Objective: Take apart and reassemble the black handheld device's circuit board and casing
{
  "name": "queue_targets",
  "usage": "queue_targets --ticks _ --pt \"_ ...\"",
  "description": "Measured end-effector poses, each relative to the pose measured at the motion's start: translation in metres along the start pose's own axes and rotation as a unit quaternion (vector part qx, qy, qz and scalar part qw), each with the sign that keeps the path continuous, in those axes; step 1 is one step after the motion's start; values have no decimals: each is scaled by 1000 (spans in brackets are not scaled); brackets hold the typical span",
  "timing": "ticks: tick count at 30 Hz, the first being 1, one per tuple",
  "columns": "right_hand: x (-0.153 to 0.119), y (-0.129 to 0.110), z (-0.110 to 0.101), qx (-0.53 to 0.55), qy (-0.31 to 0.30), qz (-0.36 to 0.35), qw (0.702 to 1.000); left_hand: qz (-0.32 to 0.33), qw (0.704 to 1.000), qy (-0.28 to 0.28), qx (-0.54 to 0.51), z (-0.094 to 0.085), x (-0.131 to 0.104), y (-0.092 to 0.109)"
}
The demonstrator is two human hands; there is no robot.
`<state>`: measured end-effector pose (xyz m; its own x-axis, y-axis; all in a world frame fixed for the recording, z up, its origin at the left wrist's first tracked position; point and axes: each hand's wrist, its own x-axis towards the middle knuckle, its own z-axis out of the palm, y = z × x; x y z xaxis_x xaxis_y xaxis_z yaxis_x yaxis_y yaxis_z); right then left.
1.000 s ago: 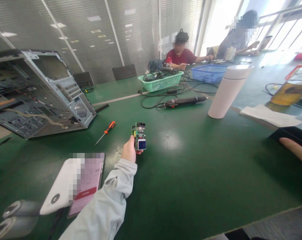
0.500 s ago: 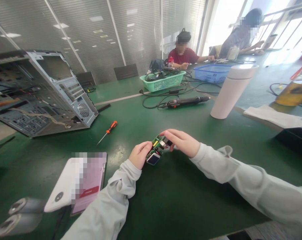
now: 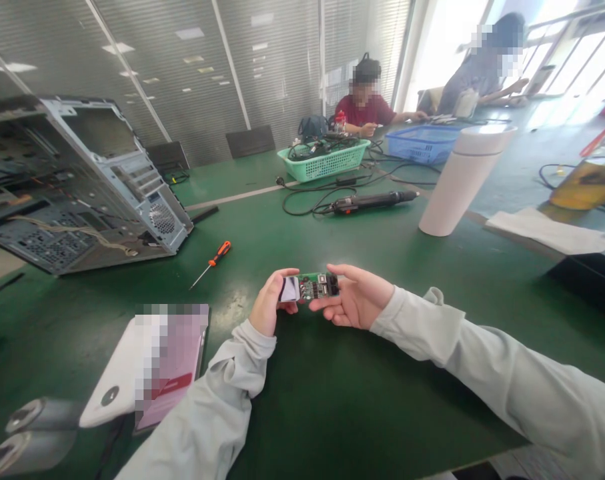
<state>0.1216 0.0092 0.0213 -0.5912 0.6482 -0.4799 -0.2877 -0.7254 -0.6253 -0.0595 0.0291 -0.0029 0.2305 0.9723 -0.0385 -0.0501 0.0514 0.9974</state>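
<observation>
A small green circuit board (image 3: 313,288) is held level above the table, its parts facing me. At its left end is a small glossy screen (image 3: 291,289); black blocky parts sit at the right end. My left hand (image 3: 267,303) is closed on the screen end, thumb in front. My right hand (image 3: 363,297) grips the opposite end, with the thumb along the top edge and the fingers underneath. Left of the hands, an orange and black screwdriver (image 3: 221,253) lies on the green table (image 3: 362,400).
An open computer case (image 3: 117,193) stands at the left. Nearer are a white device (image 3: 117,373) and two grey rolls (image 3: 39,433). Beyond my hands lie a black corded power screwdriver (image 3: 367,202), a pale tumbler (image 3: 459,187), green and blue baskets (image 3: 327,163). Two people sit at the back.
The circuit board has turned from slanted to level, its screen end now up in my left hand. My right hand has rolled palm-up, fingers beneath the board.
</observation>
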Motion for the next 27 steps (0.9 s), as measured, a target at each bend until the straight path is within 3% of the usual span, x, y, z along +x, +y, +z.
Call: queue_targets --ticks 3,6,22,27 --pt "0 6 0 -6 -106 33 994 -2 999 32 -5 1 -1 2" --pt "4 13 0 -12 -159 40 986 -26 999 35 -30 2 -1 2" --pt "16 25 -7 -57 -183 68 979 -19 999 -40 -28 9 -9 2" --pt "14 24 2 -65 -152 52 985 -10 999 -14 -40 8 -10 -1"
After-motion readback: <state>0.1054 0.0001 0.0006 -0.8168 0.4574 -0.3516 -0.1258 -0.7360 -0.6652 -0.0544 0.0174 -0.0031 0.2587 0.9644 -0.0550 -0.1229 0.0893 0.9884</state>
